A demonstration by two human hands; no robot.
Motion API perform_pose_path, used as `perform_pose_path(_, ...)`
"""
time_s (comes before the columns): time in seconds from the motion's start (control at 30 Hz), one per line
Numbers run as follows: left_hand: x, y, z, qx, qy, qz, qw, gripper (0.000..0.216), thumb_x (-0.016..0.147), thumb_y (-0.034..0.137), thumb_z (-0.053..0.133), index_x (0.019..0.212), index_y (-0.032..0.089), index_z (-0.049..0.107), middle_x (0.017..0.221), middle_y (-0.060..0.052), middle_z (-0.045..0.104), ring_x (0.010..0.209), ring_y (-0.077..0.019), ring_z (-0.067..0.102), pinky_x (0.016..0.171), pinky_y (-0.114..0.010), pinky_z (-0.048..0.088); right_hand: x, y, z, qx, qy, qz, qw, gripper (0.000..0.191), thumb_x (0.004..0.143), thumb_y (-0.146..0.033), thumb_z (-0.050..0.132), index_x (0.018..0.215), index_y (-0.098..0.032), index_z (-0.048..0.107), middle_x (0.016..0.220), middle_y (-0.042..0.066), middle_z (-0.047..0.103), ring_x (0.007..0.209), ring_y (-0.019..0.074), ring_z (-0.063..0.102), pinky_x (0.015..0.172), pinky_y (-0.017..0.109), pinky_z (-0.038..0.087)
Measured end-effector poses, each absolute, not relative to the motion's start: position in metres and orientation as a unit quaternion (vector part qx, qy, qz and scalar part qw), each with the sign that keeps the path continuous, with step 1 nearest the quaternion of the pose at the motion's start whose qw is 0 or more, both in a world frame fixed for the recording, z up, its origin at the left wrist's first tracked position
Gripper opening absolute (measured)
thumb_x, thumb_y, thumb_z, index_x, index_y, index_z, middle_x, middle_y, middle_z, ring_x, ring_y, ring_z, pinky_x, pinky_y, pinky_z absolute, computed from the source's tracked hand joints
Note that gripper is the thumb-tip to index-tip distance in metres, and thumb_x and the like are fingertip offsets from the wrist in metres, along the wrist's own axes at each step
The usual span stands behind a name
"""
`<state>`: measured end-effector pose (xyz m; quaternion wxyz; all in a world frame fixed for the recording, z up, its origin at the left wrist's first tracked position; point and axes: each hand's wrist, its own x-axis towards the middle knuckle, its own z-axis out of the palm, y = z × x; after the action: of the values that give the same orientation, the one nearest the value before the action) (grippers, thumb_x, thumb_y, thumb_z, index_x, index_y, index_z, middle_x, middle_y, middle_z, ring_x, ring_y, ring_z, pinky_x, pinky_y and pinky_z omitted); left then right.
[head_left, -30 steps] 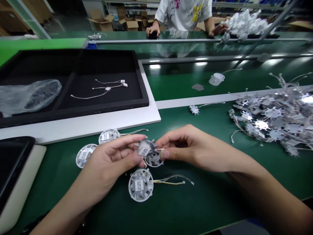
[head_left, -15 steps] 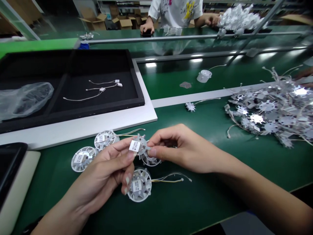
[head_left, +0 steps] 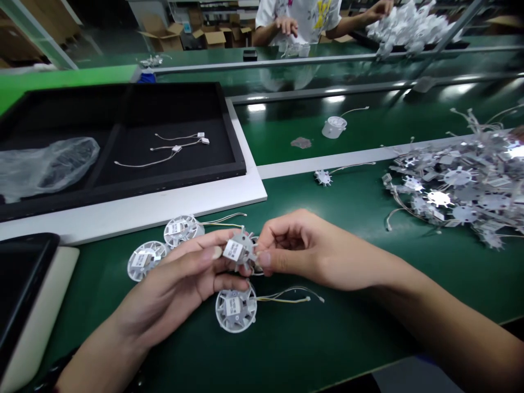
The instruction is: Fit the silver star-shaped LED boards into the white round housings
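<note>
My left hand [head_left: 186, 281] and my right hand [head_left: 305, 248] meet over the green bench and both pinch a small star-shaped metal part with a white label [head_left: 239, 250]. A white round housing sits partly hidden beneath them. Just below the hands lies another round housing [head_left: 236, 309] with thin wires [head_left: 290, 296] trailing right. Two more round housings [head_left: 181, 230] [head_left: 143, 259] lie to the left of my left hand.
A heap of star-shaped parts with wires [head_left: 460, 188] covers the right side. A black tray [head_left: 123, 136] on a white board holds a few wired pieces and a plastic bag [head_left: 45, 166]. Across the belt a person's hands [head_left: 286, 24] work near a white pile.
My fingers have turned the labelled part slightly and drawn it lower over the housing. The person across the belt has lifted both hands from the table.
</note>
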<state>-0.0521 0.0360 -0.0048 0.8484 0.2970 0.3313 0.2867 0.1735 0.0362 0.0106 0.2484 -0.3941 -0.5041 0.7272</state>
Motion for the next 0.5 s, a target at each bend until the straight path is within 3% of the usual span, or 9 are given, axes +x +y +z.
perform_pose_path(0.13, -0.0530, 0.0372, -0.0066, 0.283, 0.357, 0.260, 0.851, 0.023, 0.082, 0.029, 0.088, 0.104, 0.022, 0.081, 0.087, -0.005, 0.079, 0.071, -0.0145, 0.075, 0.068, -0.018, 0.064, 0.1739, 0.0350, 0.0107, -0.391, -0.522, 0.722, 0.232, 0.025, 0.085, -0.036, 0.080, 0.079, -0.014, 0.069, 0.076, 0.001, 0.068, 0.069, 0.0128, 0.057, 0.066, 0.027, 0.043)
perform_pose_path(0.27, -0.0538, 0.0377, -0.0079, 0.263, 0.359, 0.248, 0.861, 0.019, 0.085, 0.023, 0.084, 0.104, 0.019, 0.080, 0.087, -0.009, 0.079, 0.074, -0.0171, 0.077, 0.065, -0.019, 0.065, 0.1742, 0.0361, 0.0140, -0.386, -0.510, 0.734, 0.228, 0.027, 0.087, -0.037, 0.078, 0.077, -0.014, 0.068, 0.074, 0.001, 0.067, 0.070, 0.0123, 0.058, 0.068, 0.027, 0.044)
perform_pose_path(0.5, -0.0481, 0.0395, 0.0011, 0.193, 0.301, 0.237, 0.903, 0.017, 0.082, 0.018, 0.087, 0.097, 0.015, 0.079, 0.085, -0.003, 0.080, 0.071, -0.0143, 0.077, 0.062, -0.017, 0.065, 0.1737, 0.0370, 0.0165, -0.345, -0.455, 0.786, 0.236, 0.025, 0.089, -0.035, 0.077, 0.079, -0.014, 0.068, 0.065, -0.003, 0.062, 0.058, 0.0070, 0.050, 0.056, 0.021, 0.038)
